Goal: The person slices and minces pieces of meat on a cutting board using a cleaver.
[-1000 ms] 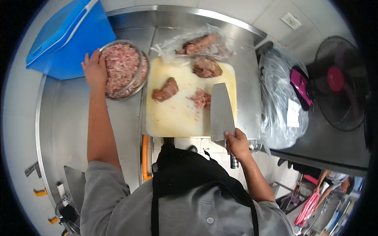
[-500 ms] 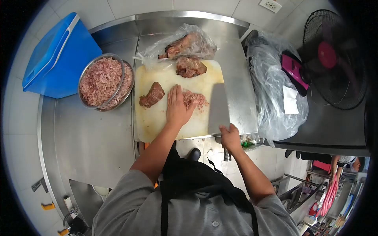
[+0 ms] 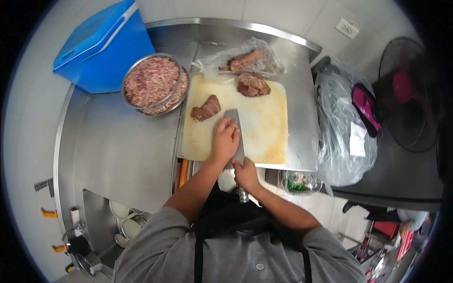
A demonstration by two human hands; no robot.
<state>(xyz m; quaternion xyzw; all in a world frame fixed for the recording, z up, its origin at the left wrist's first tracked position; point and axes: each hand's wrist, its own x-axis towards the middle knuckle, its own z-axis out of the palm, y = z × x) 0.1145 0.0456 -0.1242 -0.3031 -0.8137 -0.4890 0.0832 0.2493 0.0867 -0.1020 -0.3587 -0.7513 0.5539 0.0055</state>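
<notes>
Head view: steel surface spreading wide under the work. Blue cooler standing at far left; clear plastic bundle filling the right side, fan beyond it, both staying well apart from the hands.

Pale cutting board lying in the middle. To its left, an upper bowl is resting on a lower bowl, cut meat heaping inside.

Main change: cleaver is now lying mid-board, away from the right edge where it was being held half a second ago. Blade is pointing away from the person, handle overhanging the near edge. Right hand is closing its fingers firmly round that handle. Left hand is covering part of the blade, fingers reaching forward; whether they are gripping anything underneath, cannot tell. Chopped bits are no longer showing on the board; possibly they are sitting under that palm, so both hands appear to be handling one load.

Bagged meat is lying behind the board, darker chunk in front of it. Smaller chunk is sitting just beside the left fingertips, crowding the path toward the bowls.
</notes>
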